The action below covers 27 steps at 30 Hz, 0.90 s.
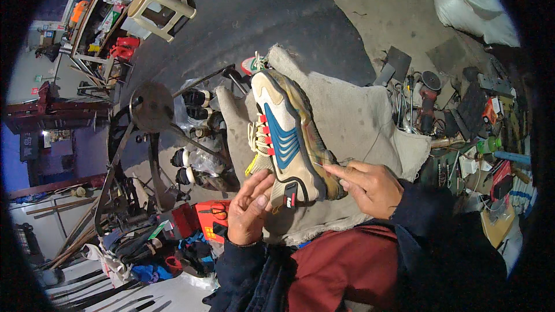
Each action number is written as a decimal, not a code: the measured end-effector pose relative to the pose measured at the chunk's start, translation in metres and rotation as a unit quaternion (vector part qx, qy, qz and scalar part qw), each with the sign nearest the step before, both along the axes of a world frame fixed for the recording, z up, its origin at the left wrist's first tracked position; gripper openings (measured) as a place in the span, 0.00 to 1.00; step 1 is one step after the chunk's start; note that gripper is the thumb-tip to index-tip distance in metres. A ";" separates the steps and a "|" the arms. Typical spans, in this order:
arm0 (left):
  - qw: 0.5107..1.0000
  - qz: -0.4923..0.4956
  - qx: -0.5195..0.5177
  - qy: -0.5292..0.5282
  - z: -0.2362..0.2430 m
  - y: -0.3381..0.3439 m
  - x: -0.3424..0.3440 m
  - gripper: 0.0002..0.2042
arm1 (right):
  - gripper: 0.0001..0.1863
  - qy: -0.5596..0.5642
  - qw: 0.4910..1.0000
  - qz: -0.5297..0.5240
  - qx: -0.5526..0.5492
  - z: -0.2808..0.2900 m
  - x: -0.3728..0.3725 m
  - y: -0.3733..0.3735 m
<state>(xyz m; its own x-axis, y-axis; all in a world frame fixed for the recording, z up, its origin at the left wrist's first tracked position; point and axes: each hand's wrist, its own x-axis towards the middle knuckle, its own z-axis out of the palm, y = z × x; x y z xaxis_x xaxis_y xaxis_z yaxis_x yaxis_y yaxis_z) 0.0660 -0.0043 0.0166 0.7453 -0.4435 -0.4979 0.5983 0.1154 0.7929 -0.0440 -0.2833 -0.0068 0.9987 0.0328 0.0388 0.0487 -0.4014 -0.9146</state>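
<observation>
Two hands work one beige cloth (358, 121) spread over your lap, and on it lies a worn sneaker (286, 138) with blue stripes. Your left hand (250, 208) steadies the heel, fingers loosely apart. Your right hand (370, 188) pinches a thread at the sole edge; stitching looks unfinished.

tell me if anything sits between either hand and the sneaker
Nothing visible does. The left hand props the heel end of the sneaker from the side, and the right hand has its fingertips on the sole edge, pinching what looks like a thin needle or thread. Both touch the shoe directly, over the grey cloth.
</observation>
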 end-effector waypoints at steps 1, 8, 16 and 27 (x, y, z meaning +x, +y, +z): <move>1.000 0.006 0.006 -0.003 -0.002 0.001 0.000 0.31 | 0.29 0.008 1.000 0.006 0.000 -0.001 0.002 -0.002; 0.997 0.048 -0.052 0.030 -0.012 -0.002 -0.010 0.29 | 0.29 0.007 1.000 0.022 0.005 -0.005 0.005 -0.004; 0.997 -0.071 -0.012 -0.008 -0.006 -0.022 -0.004 0.22 | 0.28 0.027 0.999 0.039 0.003 0.000 0.012 -0.008; 0.982 -0.082 0.139 -0.102 -0.012 -0.064 -0.007 0.07 | 0.26 0.049 0.992 0.092 -0.068 0.020 0.039 -0.014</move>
